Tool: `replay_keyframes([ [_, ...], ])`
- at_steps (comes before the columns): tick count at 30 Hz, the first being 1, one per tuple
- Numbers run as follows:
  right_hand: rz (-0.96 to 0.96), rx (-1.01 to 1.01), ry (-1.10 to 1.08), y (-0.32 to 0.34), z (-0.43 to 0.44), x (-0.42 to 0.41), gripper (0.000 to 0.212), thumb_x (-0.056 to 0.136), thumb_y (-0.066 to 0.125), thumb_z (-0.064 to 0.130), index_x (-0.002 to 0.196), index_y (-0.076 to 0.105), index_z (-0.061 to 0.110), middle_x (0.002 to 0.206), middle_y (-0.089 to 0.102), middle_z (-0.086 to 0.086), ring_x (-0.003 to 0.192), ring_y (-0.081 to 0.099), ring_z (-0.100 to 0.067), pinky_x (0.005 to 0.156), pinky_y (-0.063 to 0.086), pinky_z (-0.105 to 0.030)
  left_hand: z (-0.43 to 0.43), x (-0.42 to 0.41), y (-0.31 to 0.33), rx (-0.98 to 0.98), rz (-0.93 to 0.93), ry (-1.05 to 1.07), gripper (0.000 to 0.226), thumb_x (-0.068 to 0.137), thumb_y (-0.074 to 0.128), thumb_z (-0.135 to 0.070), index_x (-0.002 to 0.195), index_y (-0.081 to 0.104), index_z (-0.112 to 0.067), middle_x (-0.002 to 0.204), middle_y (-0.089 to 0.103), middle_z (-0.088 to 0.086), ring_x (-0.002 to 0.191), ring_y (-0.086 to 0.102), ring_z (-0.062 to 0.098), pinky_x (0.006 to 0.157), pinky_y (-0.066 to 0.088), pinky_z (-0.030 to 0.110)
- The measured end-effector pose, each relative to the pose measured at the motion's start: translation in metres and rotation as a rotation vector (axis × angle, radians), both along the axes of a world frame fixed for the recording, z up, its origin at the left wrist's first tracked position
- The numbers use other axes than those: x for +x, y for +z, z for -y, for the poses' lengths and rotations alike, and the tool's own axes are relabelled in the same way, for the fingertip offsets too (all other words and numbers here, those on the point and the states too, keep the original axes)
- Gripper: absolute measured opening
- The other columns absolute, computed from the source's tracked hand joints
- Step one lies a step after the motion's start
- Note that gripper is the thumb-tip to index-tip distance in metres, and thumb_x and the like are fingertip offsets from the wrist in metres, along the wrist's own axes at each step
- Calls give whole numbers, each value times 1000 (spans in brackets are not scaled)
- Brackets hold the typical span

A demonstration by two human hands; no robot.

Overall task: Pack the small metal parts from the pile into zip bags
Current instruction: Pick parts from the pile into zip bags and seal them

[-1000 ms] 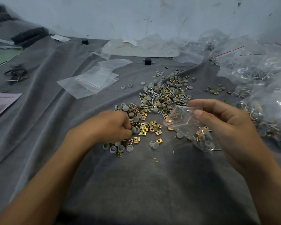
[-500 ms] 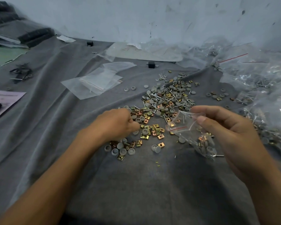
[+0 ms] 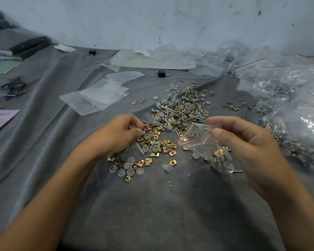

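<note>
Hands at work over a cloth-covered counter (image 3: 152, 205). A partly filled zip bag (image 3: 198, 140) is pinched at its open mouth by the right hand (image 3: 243, 142). The left hand (image 3: 116, 134) is curled over the pile of small metal parts (image 3: 179, 109) lying between and beyond the hands; whether a piece is gripped cannot be told. Filled bags (image 3: 288, 98) are heaped beyond the right hand, empty zip bags (image 3: 98, 96) beyond the left. Much of the pile is judged unpacked.
</note>
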State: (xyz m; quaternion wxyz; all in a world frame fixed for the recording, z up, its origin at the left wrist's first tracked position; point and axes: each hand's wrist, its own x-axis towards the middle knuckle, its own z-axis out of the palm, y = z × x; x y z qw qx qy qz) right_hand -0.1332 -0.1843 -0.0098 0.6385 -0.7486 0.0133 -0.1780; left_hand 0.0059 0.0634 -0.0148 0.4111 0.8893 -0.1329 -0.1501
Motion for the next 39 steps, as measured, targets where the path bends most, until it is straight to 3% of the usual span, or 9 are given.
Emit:
replay_keyframes([
  [4, -2, 3, -1, 1, 0, 0, 25, 94, 68, 13, 105, 79, 32, 97, 76, -6, 86, 67, -8, 76, 51, -17, -5, 1, 6, -47, 36, -3, 4, 92, 71, -15, 93, 69, -18, 81, 69, -2, 71, 62, 11, 73, 55, 36],
  [9, 0, 14, 5, 3, -3, -1, 26, 93, 67, 11, 103, 80, 32, 96, 76, -7, 86, 69, -10, 76, 53, -18, -5, -7, 6, 515, 144, -162, 21, 86, 74, -48, 95, 64, -32, 93, 64, -18, 88, 61, 4, 81, 52, 32],
  [12, -1, 13, 7, 3, -3, -1, 26, 93, 67, 11, 103, 80, 32, 95, 76, -6, 86, 68, -10, 76, 53, -19, -2, -13, 7, 598, 211, -149, 24, 84, 72, -57, 92, 62, -36, 94, 63, -17, 91, 61, 8, 82, 53, 33],
  [16, -7, 3, 7, 2, -2, 0, 26, 93, 67, 14, 104, 79, 34, 96, 77, -4, 87, 68, -9, 76, 53, -19, -1, -14, 5, 561, 190, -172, 23, 83, 74, -54, 77, 61, -36, 83, 64, -18, 82, 59, 1, 66, 46, 25],
  [24, -4, -3, 8, 2, -2, -1, 24, 92, 68, 17, 105, 79, 34, 97, 76, -5, 86, 68, -10, 73, 53, -19, 1, -13, 2, 232, 40, -128, 24, 79, 84, -30, 88, 62, -26, 86, 68, -5, 75, 61, 12, 66, 52, 31],
  [28, -3, 3, 17, 2, -3, -2, 25, 93, 68, 15, 104, 79, 33, 94, 76, -3, 84, 68, -8, 75, 53, -18, 10, -22, 15, -186, 28, -106, 23, 83, 79, -8, 98, 64, -17, 87, 73, 2, 73, 65, 10, 64, 50, 23],
  [32, -17, -8, 33, 1, -6, 0, 26, 92, 69, 14, 103, 79, 35, 94, 76, -2, 85, 67, -6, 78, 52, -17, 29, -39, 36, -701, 88, -170, 24, 76, 82, -14, 96, 69, -14, 83, 75, 3, 77, 69, 14, 72, 57, 20],
  [35, -6, 3, 25, 2, -6, 0, 22, 90, 69, 17, 102, 80, 33, 92, 76, 2, 85, 68, -5, 78, 53, -15, 48, -49, 33, -667, 91, -220, 27, 72, 83, -24, 95, 71, -19, 90, 76, 5, 78, 68, 14, 70, 58, 23],
  [39, 25, 16, 0, 4, 0, -1, 23, 92, 68, 13, 101, 80, 31, 84, 74, 8, 76, 65, -1, 71, 51, -13, 36, -30, 23, -272, 456, -83, 12, 84, 77, -37, 90, 69, -32, 78, 69, -10, 65, 58, -3, 59, 45, 17],
])
